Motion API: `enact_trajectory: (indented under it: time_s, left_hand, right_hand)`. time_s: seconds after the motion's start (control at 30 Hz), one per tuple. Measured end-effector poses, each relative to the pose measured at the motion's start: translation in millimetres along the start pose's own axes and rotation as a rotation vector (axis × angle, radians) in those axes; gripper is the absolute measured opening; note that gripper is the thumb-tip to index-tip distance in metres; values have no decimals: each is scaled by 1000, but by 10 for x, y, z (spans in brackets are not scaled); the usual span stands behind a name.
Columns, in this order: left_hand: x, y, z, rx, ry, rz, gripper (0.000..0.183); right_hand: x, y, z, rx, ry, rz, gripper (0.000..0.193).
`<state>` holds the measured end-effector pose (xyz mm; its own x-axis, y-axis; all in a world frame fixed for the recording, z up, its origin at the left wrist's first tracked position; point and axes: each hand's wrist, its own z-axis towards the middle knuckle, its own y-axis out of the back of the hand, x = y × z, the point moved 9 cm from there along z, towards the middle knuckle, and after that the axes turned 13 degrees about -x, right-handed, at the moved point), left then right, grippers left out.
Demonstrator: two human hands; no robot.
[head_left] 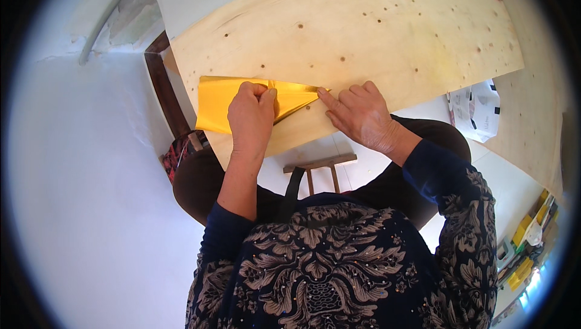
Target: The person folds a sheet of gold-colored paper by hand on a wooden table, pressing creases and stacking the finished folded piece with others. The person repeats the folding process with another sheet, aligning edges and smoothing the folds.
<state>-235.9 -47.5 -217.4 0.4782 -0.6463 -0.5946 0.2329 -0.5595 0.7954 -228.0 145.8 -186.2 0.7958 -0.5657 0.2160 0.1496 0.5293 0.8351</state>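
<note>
A sheet of shiny gold foil paper [218, 102] lies near the front left edge of the wooden board, folded so that it narrows to a point on its right. My left hand [251, 117] is closed on its middle, thumb and fingers pinching a raised fold along the upper side. At the pointed end, my right hand [366, 117] has a fingertip pressed on the tip, its other fingers curled; whether the thumb grips from beneath is hidden. The foil's left part spreads wide and flat, partly covered by my left hand.
The pale plywood board [387, 45] has several dark knots. A white printed bag [478, 111] sits by its right edge. Below are a wooden stool frame [321, 164] and my knees. Dark wooden framing [169, 87] stands left, beside the wall. Gold pieces [520, 274] lie at lower right.
</note>
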Motion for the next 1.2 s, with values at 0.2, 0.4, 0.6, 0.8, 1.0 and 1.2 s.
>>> enact_trajectory:
  time_s: [0.2, 0.4, 0.6, 0.8, 1.0, 1.2]
  left_hand:
    - [-54, -2, 34, 6, -62, 37, 23]
    - [-3, -38, 68, -16, -72, 84, 25]
    - [76, -74, 90, 49, 66, -43, 24]
    - [27, -33, 96, 29, -18, 37, 27]
    - [96, -66, 105, 31, 14, 38, 29]
    - [101, -38, 96, -22, -35, -1, 24]
  right_hand:
    - [-4, 5, -3, -22, -7, 11, 46]
    - [-1, 25, -8, -60, -21, 27, 45]
    - [-41, 21, -68, -39, -4, -14, 38]
    - [-50, 91, -49, -16, -26, -57, 37]
    - [57, -60, 393, -173, -209, 365, 25]
    - [150, -608, 620, -139, -255, 309, 10]
